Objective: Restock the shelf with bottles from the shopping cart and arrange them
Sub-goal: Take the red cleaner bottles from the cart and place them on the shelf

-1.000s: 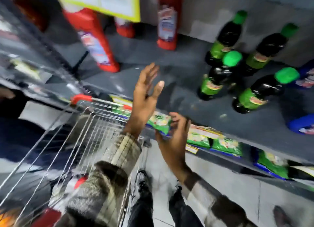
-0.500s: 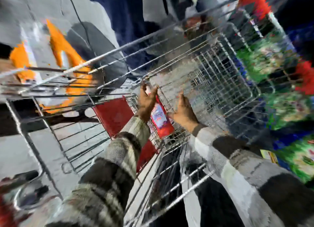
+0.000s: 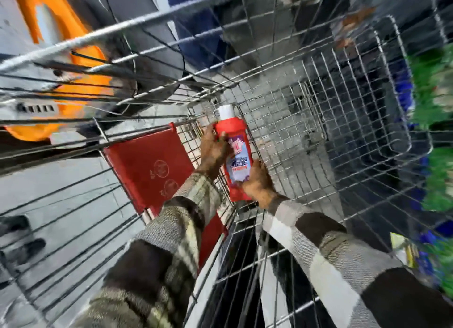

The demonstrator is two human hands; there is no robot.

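A red bottle (image 3: 234, 141) with a white cap and a blue-white label is upright over the near end of the wire shopping cart (image 3: 318, 121). My left hand (image 3: 212, 153) grips its upper left side. Around its lower right side, near the base, my right hand (image 3: 257, 184) is closed. Both checked sleeves reach in from the bottom of the view. The shelf is out of view except for blurred green and blue packs (image 3: 438, 102) at the right edge.
The cart's red child-seat flap (image 3: 147, 165) lies left of my hands. Orange shapes (image 3: 61, 62) blur at the upper left behind the cart bars. A dark shoe (image 3: 22, 251) shows on the grey floor at the lower left.
My view swung from the shelf down into the cart. My empty hands went in and closed on the red bottle, which now stands higher and more upright than half a second ago.
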